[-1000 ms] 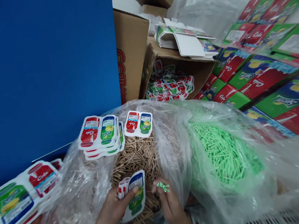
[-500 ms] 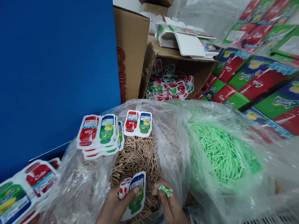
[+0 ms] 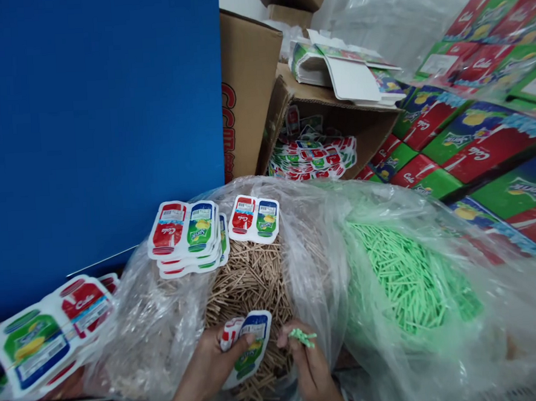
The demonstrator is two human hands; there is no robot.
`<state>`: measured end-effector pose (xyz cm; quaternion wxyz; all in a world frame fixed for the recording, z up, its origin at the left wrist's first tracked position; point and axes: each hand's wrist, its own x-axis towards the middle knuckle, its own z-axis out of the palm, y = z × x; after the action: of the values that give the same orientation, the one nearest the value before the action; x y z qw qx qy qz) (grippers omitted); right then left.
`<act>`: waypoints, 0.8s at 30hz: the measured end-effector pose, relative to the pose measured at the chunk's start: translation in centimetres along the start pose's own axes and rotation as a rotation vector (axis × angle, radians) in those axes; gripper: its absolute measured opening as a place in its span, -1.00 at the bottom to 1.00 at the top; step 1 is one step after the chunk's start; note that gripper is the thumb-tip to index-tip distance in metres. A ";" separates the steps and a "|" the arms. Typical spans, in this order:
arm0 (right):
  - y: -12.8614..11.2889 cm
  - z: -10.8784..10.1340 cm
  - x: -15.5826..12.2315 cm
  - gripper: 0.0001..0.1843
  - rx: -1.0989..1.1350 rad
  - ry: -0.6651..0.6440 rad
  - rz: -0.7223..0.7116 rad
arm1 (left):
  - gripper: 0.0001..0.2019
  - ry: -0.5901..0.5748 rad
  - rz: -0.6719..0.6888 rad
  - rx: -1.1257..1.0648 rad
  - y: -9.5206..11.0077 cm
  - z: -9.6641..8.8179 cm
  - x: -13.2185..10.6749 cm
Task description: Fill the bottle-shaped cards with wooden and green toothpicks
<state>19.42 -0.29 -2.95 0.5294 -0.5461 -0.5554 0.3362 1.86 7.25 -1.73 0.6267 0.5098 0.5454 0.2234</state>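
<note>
My left hand (image 3: 218, 358) grips a jar-shaped printed packet (image 3: 254, 346), with a red-and-white part bent towards the fingers and a blue-green part facing up. My right hand (image 3: 307, 361) is closed on a small bunch of short green sticks (image 3: 302, 337) whose ends poke out above the fingers. Both hands are over a clear bag of short brown sticks (image 3: 250, 280). Beyond them lie a stack of double Cola-and-Sprite packets (image 3: 183, 230) and another double packet (image 3: 254, 218). To the right, green sticks (image 3: 409, 282) fill a second clear bag.
More large packets (image 3: 44, 335) lie at the left edge. A blue panel (image 3: 95, 126) stands at the upper left. Behind the bags, an open carton (image 3: 330, 109) holds many packets, with flat printed card on top. Printed boxes (image 3: 481, 127) are stacked at the right.
The whole scene has shifted a little to the right in the view. Both hands keep their hold on the packet and the green sticks, with little movement over the bag.
</note>
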 end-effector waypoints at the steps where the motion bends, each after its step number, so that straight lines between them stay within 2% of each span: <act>1: -0.1 0.0 0.1 -0.78 0.003 -0.002 0.002 | -0.73 -0.017 0.018 0.018 0.0 0.0 0.0; 3: -0.1 0.1 0.2 -0.78 0.013 0.006 0.004 | -0.78 -0.054 0.050 0.036 0.1 0.0 -0.1; 9: -0.6 0.5 0.5 -0.82 0.149 0.074 0.080 | -0.86 -0.015 0.123 0.151 0.2 0.1 0.2; 14: -1.6 0.5 1.7 -0.81 0.441 0.167 0.243 | -0.86 0.033 0.352 0.476 0.3 0.2 0.2; 16: -2.3 0.3 2.2 -0.81 0.494 0.187 0.288 | -0.83 0.030 0.460 0.604 0.4 0.3 0.2; 20: -3.7 0.1 3.0 -0.78 0.374 0.159 0.298 | -0.83 0.054 0.617 0.738 0.3 0.6 0.2; 24: -4.2 0.4 3.4 -0.75 0.257 0.094 0.326 | -0.83 0.076 0.670 0.778 0.1 0.8 0.2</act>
<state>18.55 2.30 1.77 0.5589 -0.5717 -0.3869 0.4594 2.68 7.12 -1.87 0.2647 0.8435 0.4173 0.2108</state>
